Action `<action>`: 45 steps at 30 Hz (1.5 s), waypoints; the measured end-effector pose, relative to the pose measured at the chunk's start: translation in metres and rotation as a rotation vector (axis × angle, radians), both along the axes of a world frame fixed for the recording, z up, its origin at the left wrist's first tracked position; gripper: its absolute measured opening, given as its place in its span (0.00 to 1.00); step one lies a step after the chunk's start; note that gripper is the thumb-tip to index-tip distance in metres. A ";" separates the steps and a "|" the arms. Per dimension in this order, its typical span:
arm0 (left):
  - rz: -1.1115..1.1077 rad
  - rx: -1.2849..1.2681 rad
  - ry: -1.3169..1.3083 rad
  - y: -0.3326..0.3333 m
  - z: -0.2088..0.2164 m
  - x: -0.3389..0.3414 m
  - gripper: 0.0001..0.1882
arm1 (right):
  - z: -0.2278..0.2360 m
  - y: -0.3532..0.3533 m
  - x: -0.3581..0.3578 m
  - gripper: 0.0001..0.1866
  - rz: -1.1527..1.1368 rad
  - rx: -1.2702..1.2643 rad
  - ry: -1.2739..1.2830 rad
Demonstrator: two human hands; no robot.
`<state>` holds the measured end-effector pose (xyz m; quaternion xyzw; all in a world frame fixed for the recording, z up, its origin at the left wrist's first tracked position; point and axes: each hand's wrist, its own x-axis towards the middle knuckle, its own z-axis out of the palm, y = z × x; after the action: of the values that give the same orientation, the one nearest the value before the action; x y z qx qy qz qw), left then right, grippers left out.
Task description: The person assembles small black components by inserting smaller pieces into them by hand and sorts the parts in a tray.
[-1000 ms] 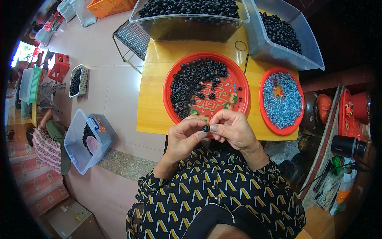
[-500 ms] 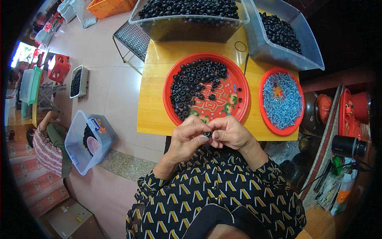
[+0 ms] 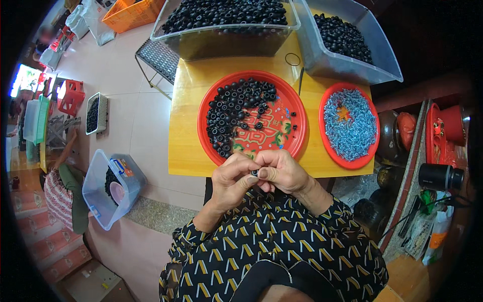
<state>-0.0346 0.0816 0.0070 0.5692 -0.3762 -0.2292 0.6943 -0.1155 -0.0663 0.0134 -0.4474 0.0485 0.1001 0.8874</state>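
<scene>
My left hand [image 3: 232, 177] and my right hand [image 3: 286, 173] meet fingertip to fingertip just in front of the table's near edge. Between their pinched thumbs and fingers sits a small black round piece [image 3: 255, 173], mostly covered. Whether a second part is in the right fingers cannot be seen. Right beyond the hands lies a round red tray [image 3: 297, 143], patterned inside, its left and far parts spread with many black round pieces [image 3: 229, 108], some showing hollow ends. To the right, an oval red tray [image 3: 324, 118] is full of tiny clear-blue pieces [image 3: 351, 133].
Two clear plastic bins [image 3: 226, 43] [image 3: 347, 63] of black pieces stand at the table's [image 3: 186, 146] far side. A thin black ring [image 3: 292, 59] lies near them. On the floor at left are a clear tub [image 3: 98, 201] and a white basket [image 3: 103, 121]. Another person [image 3: 59, 201] sits far left.
The view has shifted slightly, so the trays and bins appear a little further left. Both hands stay together on the small black piece, which is now more covered by the fingertips.
</scene>
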 end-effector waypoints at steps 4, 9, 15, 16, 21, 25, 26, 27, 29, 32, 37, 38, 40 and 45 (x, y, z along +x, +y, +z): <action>0.071 -0.037 0.210 -0.004 -0.001 -0.009 0.12 | 0.024 -0.018 0.006 0.10 -0.002 -0.133 0.116; 0.151 -0.023 0.316 0.003 -0.002 -0.005 0.14 | 0.057 -0.095 0.019 0.17 -0.571 -0.219 -0.111; 0.255 0.209 -0.144 0.006 0.003 0.009 0.11 | 0.065 -0.145 0.030 0.12 -0.806 -0.018 -0.037; 0.260 0.210 -0.146 0.007 0.003 0.010 0.11 | 0.058 -0.130 0.026 0.11 -0.692 -0.276 -0.018; 0.279 0.265 -0.394 0.005 0.004 0.018 0.12 | 0.033 -0.081 0.025 0.06 -0.378 -1.333 -0.045; 0.287 0.276 -0.426 0.004 -0.001 0.020 0.12 | -0.003 -0.058 0.039 0.07 -0.269 -1.727 -0.481; 0.290 0.282 -0.424 0.003 0.000 0.019 0.12 | -0.006 -0.047 0.043 0.05 -0.269 -1.733 -0.503; 0.294 0.288 -0.423 0.004 0.001 0.019 0.12 | -0.008 -0.038 0.046 0.03 -0.269 -1.737 -0.528; 0.298 0.280 -0.415 0.006 0.004 0.017 0.12 | -0.012 -0.029 0.050 0.09 -0.210 -1.778 -0.474; 0.309 0.270 -0.390 0.011 0.002 0.018 0.11 | -0.019 -0.024 0.054 0.06 -0.225 -1.901 -0.394; 0.386 0.181 -0.335 0.024 -0.004 0.022 0.09 | -0.012 -0.021 0.056 0.06 -0.240 -1.694 -0.344; 0.414 0.183 -0.319 0.026 -0.006 0.022 0.09 | -0.010 -0.017 0.059 0.06 -0.236 -1.689 -0.345; 0.444 0.183 -0.302 0.029 -0.007 0.024 0.09 | -0.010 -0.011 0.064 0.07 -0.230 -1.687 -0.346; 0.489 0.203 -0.295 0.034 -0.008 0.026 0.08 | -0.014 -0.006 0.071 0.07 -0.132 -1.895 -0.278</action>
<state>-0.0090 0.1152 -0.0010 0.7366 -0.2998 -0.0065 0.6062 -0.0448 -0.0727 -0.0009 -0.9833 0.0289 -0.0848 0.1587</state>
